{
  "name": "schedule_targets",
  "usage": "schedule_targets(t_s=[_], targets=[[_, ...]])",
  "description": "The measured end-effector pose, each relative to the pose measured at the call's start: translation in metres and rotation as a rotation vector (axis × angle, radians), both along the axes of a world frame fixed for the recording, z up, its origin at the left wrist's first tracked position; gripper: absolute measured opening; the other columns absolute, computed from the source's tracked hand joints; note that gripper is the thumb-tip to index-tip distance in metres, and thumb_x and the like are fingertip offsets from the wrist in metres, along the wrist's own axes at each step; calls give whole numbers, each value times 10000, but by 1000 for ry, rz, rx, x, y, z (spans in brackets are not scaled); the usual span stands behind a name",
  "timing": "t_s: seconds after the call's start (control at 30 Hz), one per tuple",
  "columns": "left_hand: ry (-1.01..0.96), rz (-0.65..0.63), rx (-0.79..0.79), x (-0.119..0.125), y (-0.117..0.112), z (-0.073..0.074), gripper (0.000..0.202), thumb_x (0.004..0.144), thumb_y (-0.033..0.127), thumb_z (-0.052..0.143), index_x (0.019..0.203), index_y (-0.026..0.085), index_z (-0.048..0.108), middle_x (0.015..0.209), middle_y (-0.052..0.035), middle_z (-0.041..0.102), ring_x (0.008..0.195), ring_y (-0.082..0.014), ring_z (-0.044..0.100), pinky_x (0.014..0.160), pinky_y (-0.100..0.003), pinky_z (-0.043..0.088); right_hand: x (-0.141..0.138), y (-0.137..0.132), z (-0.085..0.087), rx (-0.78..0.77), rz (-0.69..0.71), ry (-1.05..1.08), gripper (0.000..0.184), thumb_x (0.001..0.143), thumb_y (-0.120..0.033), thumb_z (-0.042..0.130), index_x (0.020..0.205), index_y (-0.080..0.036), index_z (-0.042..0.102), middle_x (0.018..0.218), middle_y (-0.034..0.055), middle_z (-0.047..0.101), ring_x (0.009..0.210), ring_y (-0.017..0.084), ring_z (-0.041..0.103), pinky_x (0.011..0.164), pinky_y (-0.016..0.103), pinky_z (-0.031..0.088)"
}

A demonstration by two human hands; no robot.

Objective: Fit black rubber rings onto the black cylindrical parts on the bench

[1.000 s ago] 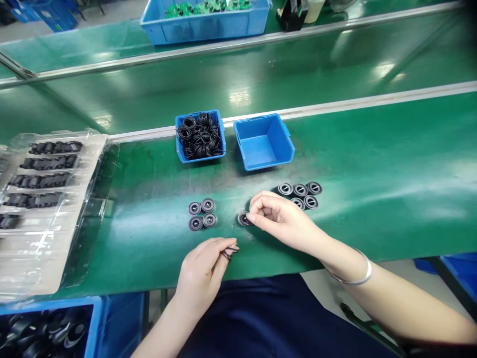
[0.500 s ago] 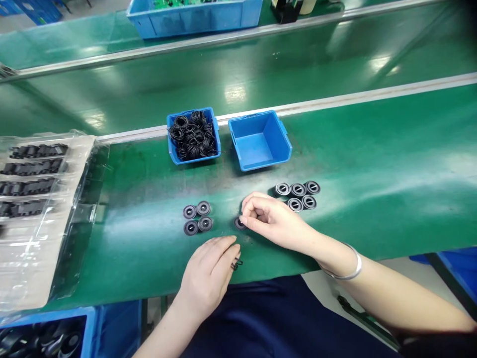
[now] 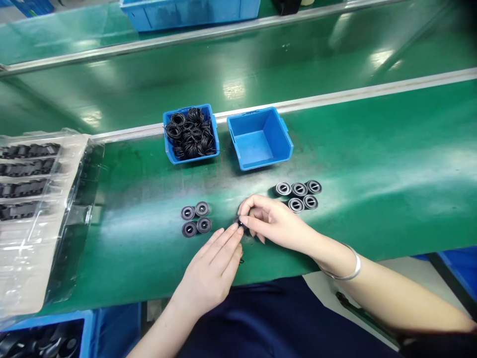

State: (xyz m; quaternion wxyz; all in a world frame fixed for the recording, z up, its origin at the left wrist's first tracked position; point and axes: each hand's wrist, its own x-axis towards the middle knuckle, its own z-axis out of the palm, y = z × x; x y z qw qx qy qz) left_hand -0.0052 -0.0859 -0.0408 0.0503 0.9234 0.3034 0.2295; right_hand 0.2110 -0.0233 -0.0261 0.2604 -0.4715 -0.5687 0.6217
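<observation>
Green bench (image 3: pixel 141 199), black part (image 3: pixel 241 223) between hands (image 3: pixel 212 268) (image 3: pixel 278 223)

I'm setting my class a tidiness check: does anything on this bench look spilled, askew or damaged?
Nothing looks spilled or damaged. One small oddity: a thin wire end seems to stray past the right rim of the blue bin of black coils. The part at the right hand is mostly hidden.

The bare left hand (image 3: pixel 213 271) and right hand (image 3: pixel 275 222) meet at a round black part (image 3: pixel 241 223) over the glossy green desk (image 3: pixel 376 209).
</observation>
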Motion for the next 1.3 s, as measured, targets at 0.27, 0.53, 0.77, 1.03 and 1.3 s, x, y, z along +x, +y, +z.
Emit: schedule_targets(t_s=[0.27,0.53,0.77,1.03,1.3], targets=[[80,-49,-6,-8,0,6,279,971,49,482,1198,17,642,1432,-194,562,1414,-301,439,1095,-427,422,-2,7,2,-344,57,128,205,908,-342,634,973,-152,592,525,-17,610,407,103,551,394,184,457],[82,-46,15,-7,0,6,275,977,48,457,1163,26,658,1393,-181,601,1374,-297,486,1035,-410,422,-10,18,8,-417,40,94,148,824,-233,710,870,-148,597,666,-28,623,386,52,542,319,124,394],[71,-43,14,-5,-1,2,257,970,50,479,1148,19,661,1419,-201,573,1380,-312,477,1030,-418,411,-6,6,2,-439,-57,264,224,857,-302,679,968,-109,660,572,-8,617,427,87,562,402,166,465],[74,-30,27,-4,-3,1,284,968,45,446,1146,34,667,1435,-195,560,1396,-304,461,1022,-401,416,-10,-28,0,-433,-278,451,286,905,-287,671,1129,-111,681,741,30,666,592,89,596,586,209,516],[74,-15,28,-3,-2,-1,285,984,93,448,1154,87,677,1434,-164,570,1416,-292,439,1128,-458,324,-10,-37,1,-469,-300,529,282,911,-254,673,1171,-148,690,846,56,705,664,108,641,671,245,555]])
